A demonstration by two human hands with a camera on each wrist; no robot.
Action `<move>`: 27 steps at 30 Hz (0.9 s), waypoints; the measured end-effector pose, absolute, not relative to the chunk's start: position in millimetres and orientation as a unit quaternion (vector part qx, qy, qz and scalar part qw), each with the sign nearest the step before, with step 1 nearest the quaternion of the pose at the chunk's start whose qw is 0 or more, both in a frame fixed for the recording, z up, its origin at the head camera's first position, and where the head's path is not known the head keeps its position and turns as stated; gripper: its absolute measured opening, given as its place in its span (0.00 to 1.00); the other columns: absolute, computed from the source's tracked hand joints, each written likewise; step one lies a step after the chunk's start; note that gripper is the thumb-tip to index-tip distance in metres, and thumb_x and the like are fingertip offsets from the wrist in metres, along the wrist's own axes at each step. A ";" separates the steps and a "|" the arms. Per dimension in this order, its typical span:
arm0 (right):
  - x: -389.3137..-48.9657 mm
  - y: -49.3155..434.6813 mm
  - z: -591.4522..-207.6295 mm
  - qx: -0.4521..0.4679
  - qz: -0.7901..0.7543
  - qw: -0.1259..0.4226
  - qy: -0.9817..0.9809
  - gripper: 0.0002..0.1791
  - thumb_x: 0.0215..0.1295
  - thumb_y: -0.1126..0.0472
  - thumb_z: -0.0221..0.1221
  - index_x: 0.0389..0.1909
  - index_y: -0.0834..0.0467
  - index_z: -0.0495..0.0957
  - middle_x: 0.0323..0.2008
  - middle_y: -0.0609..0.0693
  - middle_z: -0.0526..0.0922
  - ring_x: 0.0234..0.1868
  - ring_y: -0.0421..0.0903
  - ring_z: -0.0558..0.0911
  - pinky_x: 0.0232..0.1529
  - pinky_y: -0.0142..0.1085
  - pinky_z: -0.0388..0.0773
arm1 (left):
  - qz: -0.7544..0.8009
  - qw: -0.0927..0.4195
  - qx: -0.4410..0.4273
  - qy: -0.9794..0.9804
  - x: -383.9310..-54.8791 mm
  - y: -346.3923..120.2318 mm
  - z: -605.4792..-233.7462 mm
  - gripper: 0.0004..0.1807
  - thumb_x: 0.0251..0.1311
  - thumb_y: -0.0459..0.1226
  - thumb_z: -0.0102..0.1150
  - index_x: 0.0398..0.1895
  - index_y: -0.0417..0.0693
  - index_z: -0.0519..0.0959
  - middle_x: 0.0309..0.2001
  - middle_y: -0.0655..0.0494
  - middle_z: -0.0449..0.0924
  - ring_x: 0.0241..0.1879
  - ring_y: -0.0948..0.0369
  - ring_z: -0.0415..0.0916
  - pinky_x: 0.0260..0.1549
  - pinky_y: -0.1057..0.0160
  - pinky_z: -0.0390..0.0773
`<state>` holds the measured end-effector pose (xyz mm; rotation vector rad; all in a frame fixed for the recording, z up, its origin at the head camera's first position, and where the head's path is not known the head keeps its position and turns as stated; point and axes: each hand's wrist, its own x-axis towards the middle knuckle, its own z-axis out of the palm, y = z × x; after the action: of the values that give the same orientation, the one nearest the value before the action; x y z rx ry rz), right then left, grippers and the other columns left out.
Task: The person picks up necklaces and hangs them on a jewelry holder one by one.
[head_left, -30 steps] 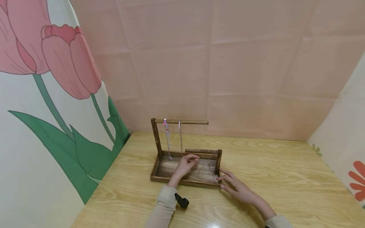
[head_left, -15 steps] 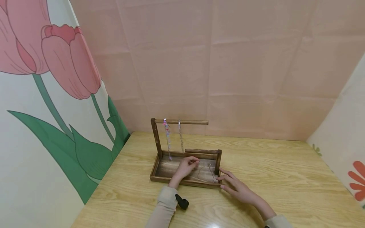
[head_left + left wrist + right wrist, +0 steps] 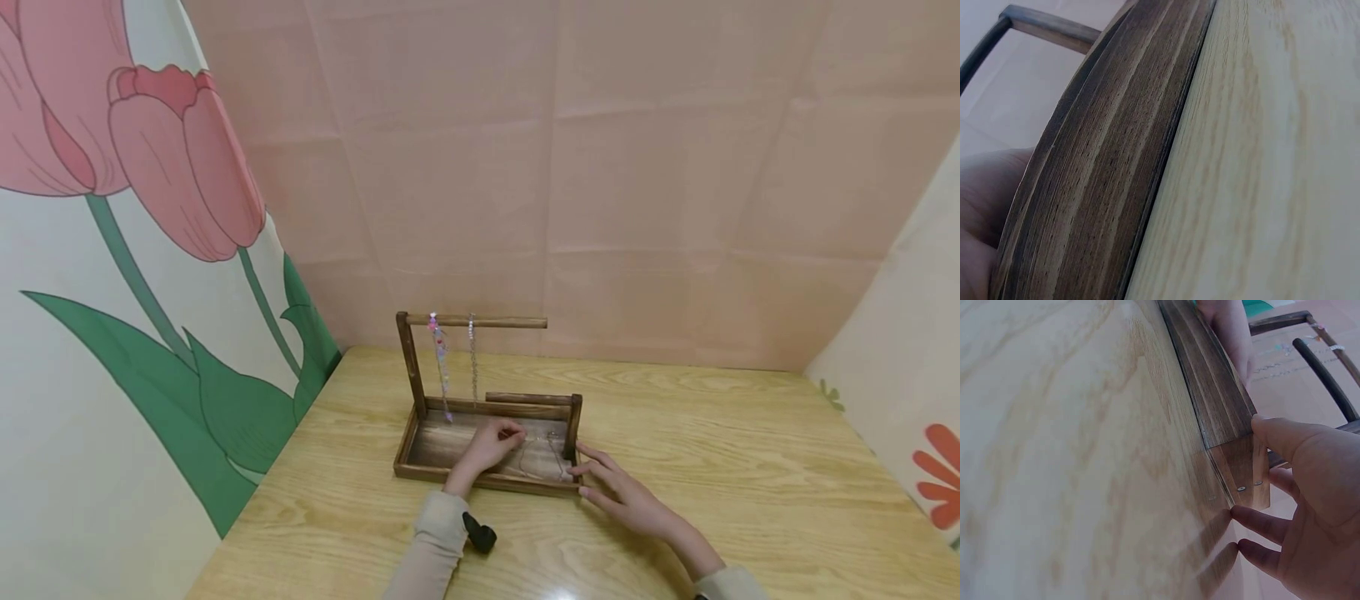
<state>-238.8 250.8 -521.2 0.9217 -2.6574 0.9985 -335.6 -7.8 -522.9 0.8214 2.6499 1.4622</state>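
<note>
A dark wooden jewelry stand [image 3: 422,473] has a shallow tray and two bars. From its tall bar hang a pink and purple beaded bracelet [image 3: 442,367] and a silver chain bracelet [image 3: 473,358]. My left hand [image 3: 489,446] reaches over the tray's front wall. Its thumb and index finger pinch a thin necklace [image 3: 522,463] lying in the tray; the pinched part is barely visible. In the left wrist view the front wall hides most of that hand. My right hand [image 3: 1329,487] rests its slightly bent, spread fingers against the tray's right end, with its thumb at the top corner.
The stand sits on a pale wood-grain table [image 3: 720,450]. A low bar [image 3: 528,398] and its post [image 3: 573,425] rise at the tray's right. Behind hangs a pink cloth [image 3: 615,183]; a tulip-printed sheet [image 3: 180,158] borders the left.
My left hand has come slightly down and toward me inside the tray, its thumb and index finger closing together. The silver chain bracelet sways a little. My right hand keeps its place.
</note>
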 end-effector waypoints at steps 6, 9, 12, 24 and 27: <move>-238.5 250.6 -520.3 0.301 0.341 0.064 -0.888 0.15 0.67 0.56 0.54 0.53 0.53 0.74 0.69 0.57 0.58 0.62 0.63 0.66 0.52 0.60 0.71 | 0.458 0.010 0.251 0.852 -334.3 -8.0 -522.6 0.13 0.64 0.39 0.54 0.43 0.39 0.81 0.40 0.50 0.82 0.39 0.58 0.78 0.38 0.66 0.77; -238.2 250.7 -519.9 0.299 0.347 0.059 -0.887 0.15 0.67 0.55 0.54 0.53 0.53 0.74 0.69 0.56 0.58 0.62 0.63 0.66 0.51 0.61 0.70 | 0.456 0.009 0.250 0.854 -333.6 -7.5 -521.8 0.12 0.64 0.38 0.54 0.42 0.39 0.81 0.41 0.49 0.82 0.42 0.55 0.78 0.41 0.64 0.77; -237.9 250.5 -520.3 0.304 0.348 0.061 -0.885 0.15 0.67 0.56 0.54 0.53 0.53 0.74 0.69 0.57 0.58 0.62 0.63 0.66 0.51 0.61 0.70 | 0.450 0.017 0.247 0.858 -333.0 -7.1 -520.9 0.11 0.62 0.37 0.56 0.41 0.40 0.82 0.40 0.50 0.82 0.40 0.56 0.78 0.39 0.65 0.77; -236.5 249.0 -521.1 0.306 0.344 0.070 -0.885 0.15 0.68 0.57 0.53 0.54 0.54 0.74 0.68 0.59 0.58 0.62 0.65 0.65 0.50 0.61 0.70 | 0.437 0.036 0.178 0.881 -329.9 1.6 -517.7 0.07 0.56 0.40 0.64 0.35 0.47 0.83 0.33 0.57 0.81 0.28 0.65 0.73 0.27 0.68 0.73; -237.2 249.4 -520.7 0.307 0.340 0.074 -0.886 0.15 0.68 0.57 0.53 0.54 0.54 0.74 0.68 0.60 0.58 0.62 0.64 0.66 0.50 0.60 0.71 | 0.433 0.032 0.162 0.886 -330.7 4.3 -516.5 0.06 0.53 0.41 0.66 0.31 0.50 0.84 0.30 0.60 0.80 0.25 0.67 0.71 0.24 0.68 0.72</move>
<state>-237.2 249.4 -520.7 0.9217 -2.6602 1.0200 -330.7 4.3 -516.5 0.4983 2.7292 1.3341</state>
